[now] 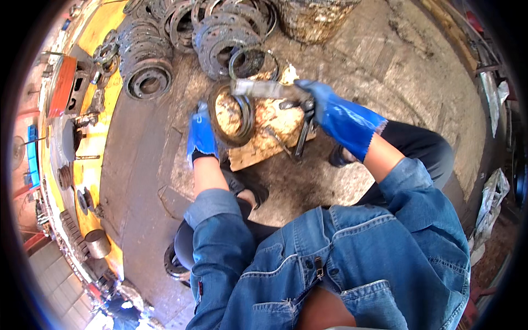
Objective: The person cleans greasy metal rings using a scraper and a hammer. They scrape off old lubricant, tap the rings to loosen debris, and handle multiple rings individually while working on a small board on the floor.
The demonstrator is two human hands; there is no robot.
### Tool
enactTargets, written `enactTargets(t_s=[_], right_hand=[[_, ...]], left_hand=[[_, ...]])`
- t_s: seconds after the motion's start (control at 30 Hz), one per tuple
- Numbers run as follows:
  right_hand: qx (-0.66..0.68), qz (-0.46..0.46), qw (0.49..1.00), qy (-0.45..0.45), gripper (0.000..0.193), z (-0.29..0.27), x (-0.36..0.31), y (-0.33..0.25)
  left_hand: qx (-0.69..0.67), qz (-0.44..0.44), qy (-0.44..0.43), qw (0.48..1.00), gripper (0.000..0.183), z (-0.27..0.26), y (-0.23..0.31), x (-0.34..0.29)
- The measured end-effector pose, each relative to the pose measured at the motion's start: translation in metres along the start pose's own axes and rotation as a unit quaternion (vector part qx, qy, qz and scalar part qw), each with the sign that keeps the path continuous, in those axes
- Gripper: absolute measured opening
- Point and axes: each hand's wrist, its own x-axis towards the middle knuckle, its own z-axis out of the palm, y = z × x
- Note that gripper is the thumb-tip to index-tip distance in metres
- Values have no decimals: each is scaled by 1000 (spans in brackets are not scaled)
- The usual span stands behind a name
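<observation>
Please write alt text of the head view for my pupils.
A blue-gloved right hand holds a blurred tool at a dark metal ring over a tan slab; the gloved left hand is at the ring's edge. Stacked rings lie beyond.

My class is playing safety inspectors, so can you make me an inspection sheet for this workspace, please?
Surface: stained brown-grey floor; a tan slab lies before the person.
Things in use: a dark metal ring, tilted, over the slab; a blurred grey tool.
Clutter: stacked metal rings beyond; dark rods by the slab's right side.
Hands: both gloved in blue; left hand at the ring's left edge, grip unclear; right hand holds the tool.
Cables: nothing seen clearly.
Surroundings: yellow strip at left bearing metal parts; mottled container at the top.
</observation>
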Motion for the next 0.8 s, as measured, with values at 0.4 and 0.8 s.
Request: enactTargets(t_s=[0.4,0.8], right_hand=[[-769,-331,424,346,41,-19,31,-177],[-162,31,986,17,24,-36,66,19]], left_hand=[[-65,23,89,994,43,19,19,-13],[-51,45,123,990,43,6,-23,24]])
